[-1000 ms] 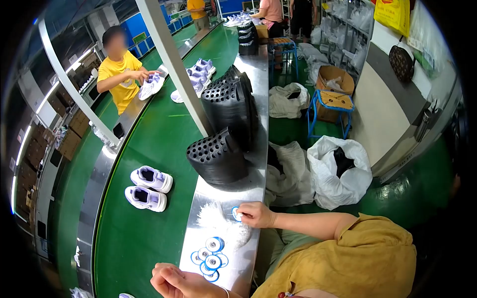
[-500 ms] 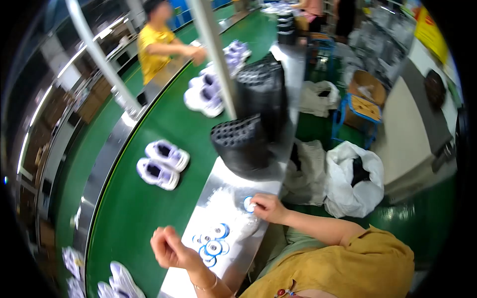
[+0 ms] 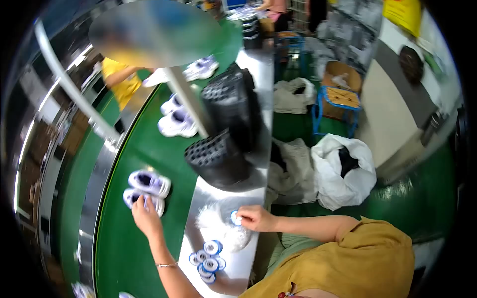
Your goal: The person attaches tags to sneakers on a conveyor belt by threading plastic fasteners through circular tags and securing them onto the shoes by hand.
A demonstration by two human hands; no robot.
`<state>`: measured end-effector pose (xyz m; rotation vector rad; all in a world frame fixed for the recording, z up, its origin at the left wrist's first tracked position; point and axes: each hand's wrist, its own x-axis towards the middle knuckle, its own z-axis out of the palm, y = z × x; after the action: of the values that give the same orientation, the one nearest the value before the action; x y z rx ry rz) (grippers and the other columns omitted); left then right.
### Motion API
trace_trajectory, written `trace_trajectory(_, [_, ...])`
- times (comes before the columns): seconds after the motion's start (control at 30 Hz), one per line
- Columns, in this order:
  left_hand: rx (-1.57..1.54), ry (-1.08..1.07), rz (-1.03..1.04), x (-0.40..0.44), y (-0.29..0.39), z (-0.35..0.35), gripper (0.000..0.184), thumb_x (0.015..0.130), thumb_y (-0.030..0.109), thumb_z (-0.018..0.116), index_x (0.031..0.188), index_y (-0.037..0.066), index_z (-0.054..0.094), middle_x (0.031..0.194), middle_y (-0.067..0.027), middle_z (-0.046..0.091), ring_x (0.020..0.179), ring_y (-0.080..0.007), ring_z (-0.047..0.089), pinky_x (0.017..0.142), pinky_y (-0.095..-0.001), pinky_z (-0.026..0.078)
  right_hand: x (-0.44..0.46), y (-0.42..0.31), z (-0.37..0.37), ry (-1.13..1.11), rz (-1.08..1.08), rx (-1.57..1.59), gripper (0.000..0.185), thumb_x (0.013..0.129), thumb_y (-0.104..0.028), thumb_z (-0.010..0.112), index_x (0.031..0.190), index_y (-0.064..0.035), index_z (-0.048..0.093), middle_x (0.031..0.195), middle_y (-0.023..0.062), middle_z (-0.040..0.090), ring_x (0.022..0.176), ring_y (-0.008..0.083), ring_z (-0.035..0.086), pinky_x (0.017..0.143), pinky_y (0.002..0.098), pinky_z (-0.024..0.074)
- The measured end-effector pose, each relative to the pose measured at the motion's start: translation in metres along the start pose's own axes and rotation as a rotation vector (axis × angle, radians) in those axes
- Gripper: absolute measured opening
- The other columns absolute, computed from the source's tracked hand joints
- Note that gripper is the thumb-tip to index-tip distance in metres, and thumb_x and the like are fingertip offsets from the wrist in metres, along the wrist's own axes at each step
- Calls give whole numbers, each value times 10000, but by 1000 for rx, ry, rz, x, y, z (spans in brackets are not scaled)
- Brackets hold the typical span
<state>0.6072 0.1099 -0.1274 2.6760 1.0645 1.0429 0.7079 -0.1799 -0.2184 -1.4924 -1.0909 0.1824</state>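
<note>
Sneakers (image 3: 150, 183) sit on green belt (image 3: 126, 248), my L hand (image 3: 146, 219) at one, can't tell if gripping, R hand (image 3: 257, 219) pinching blue-rimmed disc (image 3: 235, 217); white sack (image 3: 330, 191) holds blk. stuff (image 3: 348, 161).

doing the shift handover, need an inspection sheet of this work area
surface: metal ledge beside green belt
job's things: shoe pair on belt; blue-rimmed discs clustered on ledge
clutter: loose clear plastic by the discs; black holders farther along
hands: left hand at the nearer shoe, right hand at a separate disc; both grips unclear
cables: nothing seen
surroundings: worker in yellow across belt; stool and white sack on floor
</note>
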Motion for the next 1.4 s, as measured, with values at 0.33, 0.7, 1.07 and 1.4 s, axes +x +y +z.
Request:
trace_trajectory(0.33, [312,-434,-100,49,-9,42,562,780,513,565,1219,163,533,1003,-243,596,904,-392,588,773,-457,469,0,-3,-5,-6,-62,-47,129,738,-11,560,866,-19,550,702,103,517,583,251,528,527,341,409])
trace_trajectory(0.7, [247,-471,-90,43,-30,44,475,744,442,642,964,21,619,1060,-265,528,847,-401,583,765,-447,471,-1,0,-3,19,-71,-17,132,737,-12,552,869,-24,549,709,104,520,572,254,526,515,343,408])
trace_trajectory(1.07, [271,-470,-74,-22,0,-9,437,719,375,693,942,4,634,978,-231,549,833,-387,586,732,-444,468,1,0,-11,-66,238,241,144,829,-62,553,948,17,576,797,54,590,724,89,531,669,240,439])
trace_trajectory(1.4, [209,-65,-29,-81,-24,-22,493,720,131,693,1146,-30,504,1191,-228,450,1060,-361,471,887,-412,400,51,-62,-24,-158,194,237,136,807,-19,523,926,19,578,730,47,562,635,83,496,565,245,409])
